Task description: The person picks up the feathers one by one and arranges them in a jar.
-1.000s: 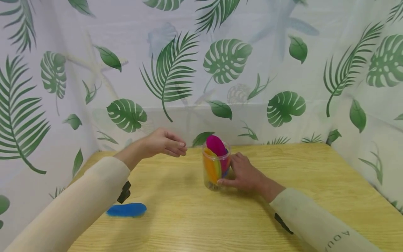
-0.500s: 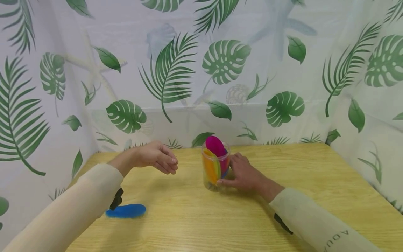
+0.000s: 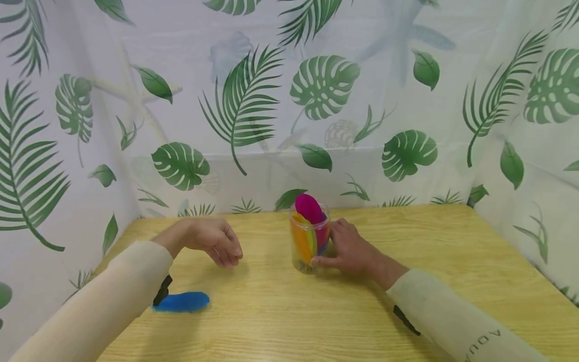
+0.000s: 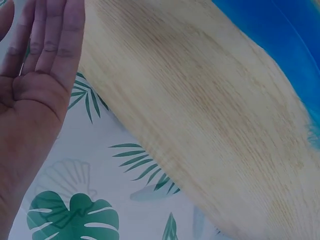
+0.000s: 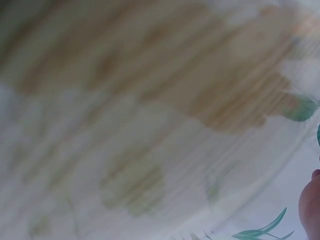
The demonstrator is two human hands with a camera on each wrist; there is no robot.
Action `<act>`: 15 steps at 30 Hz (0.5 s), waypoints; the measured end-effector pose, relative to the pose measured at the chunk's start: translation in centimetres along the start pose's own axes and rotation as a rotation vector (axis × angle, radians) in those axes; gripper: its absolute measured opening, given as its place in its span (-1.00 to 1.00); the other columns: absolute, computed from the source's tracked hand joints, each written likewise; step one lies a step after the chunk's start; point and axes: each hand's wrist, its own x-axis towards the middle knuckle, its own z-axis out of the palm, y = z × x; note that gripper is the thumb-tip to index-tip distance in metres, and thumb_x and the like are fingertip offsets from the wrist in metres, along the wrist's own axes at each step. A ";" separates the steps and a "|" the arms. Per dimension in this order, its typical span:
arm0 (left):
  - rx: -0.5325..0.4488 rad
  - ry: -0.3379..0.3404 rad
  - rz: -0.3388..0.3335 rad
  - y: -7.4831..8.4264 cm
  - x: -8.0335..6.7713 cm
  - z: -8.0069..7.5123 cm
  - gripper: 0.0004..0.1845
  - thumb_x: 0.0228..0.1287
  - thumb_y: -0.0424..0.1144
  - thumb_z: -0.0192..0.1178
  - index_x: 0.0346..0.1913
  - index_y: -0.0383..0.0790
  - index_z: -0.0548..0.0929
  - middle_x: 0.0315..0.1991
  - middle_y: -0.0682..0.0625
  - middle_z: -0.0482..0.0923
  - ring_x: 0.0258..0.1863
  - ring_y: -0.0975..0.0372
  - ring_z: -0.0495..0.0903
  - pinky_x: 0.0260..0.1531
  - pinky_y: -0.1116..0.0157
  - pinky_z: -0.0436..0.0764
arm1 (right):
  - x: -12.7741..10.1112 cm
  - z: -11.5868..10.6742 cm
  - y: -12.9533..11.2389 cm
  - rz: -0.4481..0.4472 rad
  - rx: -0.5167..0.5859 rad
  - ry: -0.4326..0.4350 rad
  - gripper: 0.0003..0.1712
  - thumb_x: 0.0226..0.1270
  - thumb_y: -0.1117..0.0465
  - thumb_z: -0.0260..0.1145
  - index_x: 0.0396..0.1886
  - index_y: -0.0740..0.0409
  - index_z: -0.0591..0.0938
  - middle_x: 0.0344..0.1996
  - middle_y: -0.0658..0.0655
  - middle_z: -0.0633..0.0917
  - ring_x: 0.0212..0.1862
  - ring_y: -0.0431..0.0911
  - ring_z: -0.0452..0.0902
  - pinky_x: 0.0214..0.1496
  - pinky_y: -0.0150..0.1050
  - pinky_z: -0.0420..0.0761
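At worktop centre: jar of feathers, right hand clasped round it at 3 o'clock. Left hand lowered from above, fingers loose, seemingly empty. Blue feather at 8 o'clock.

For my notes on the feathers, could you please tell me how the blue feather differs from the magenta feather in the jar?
The blue feather lies flat on the table, near the left sleeve; the magenta feather stands upright in the clear jar, its tip above the rim. The blue feather lies alone and untouched; the magenta feather is packed in with other coloured ones, and the right hand holds their jar. Both look soft and oval.
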 end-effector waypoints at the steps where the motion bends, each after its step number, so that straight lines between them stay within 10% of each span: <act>1: 0.008 -0.005 -0.016 -0.1 -0.1 0.0 -0.76 0.34 -0.37 0.20 -0.04 -0.48 0.69 -0.25 -0.14 0.76 -0.19 0.06 0.77 -0.01 0.08 0.69 | 0.0 0.0 0.0 0.003 0.001 -0.001 -0.06 0.15 -0.33 0.40 0.31 0.21 0.41 0.18 0.14 0.57 0.16 0.02 0.33 0.38 0.08 0.31; 15: 0.106 -0.052 -0.189 -1.6 -0.7 -0.1 -0.77 0.34 -0.27 0.22 -0.13 -0.40 0.74 -0.31 -0.10 0.77 -0.28 0.16 0.76 -0.06 0.15 0.71 | 0.1 -0.2 0.0 -0.002 0.013 0.003 -0.01 0.15 -0.35 0.39 0.38 0.19 0.37 0.22 0.14 0.55 0.17 0.02 0.34 0.39 0.08 0.31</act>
